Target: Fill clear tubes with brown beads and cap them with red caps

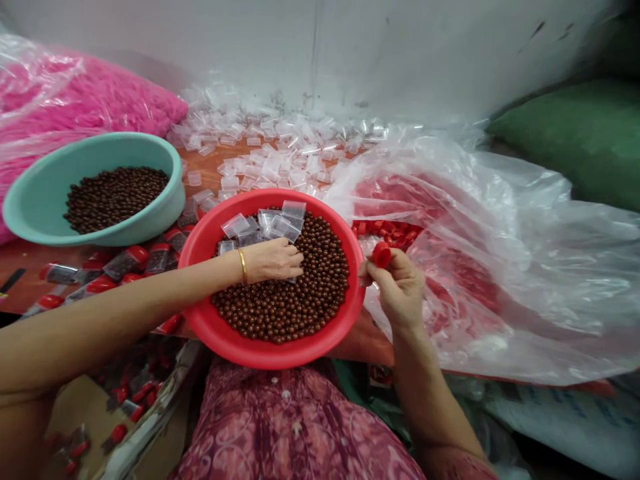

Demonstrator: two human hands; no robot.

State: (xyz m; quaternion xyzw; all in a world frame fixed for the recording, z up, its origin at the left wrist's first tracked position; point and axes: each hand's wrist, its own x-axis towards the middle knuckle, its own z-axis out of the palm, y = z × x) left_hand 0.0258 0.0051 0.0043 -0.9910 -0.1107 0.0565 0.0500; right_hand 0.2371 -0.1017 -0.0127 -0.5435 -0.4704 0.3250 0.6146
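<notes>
My left hand (pixel 275 259), with a gold bangle at the wrist, reaches into a red basin (pixel 187 287) of small brown balls (pixel 285 317). Its fingers are closed around a clear plastic tube, mostly hidden, with only an edge showing below the fingertips. Several more clear plastic tubes (pixel 293 213) lie on the balls just beyond this hand. To the right of the basin, my right hand (pixel 404 290) pinches a red cap (pixel 381 255) between thumb and fingers, above the table.
A teal basin (pixel 175 193) of brown balls stands left, by a bag of pink pieces (pixel 110 93). Capped tubes (pixel 125 262) lie below it. Loose clear tubes (pixel 280 167) cover the back. At right, a plastic bag (pixel 525 267) holds red caps (pixel 393 233).
</notes>
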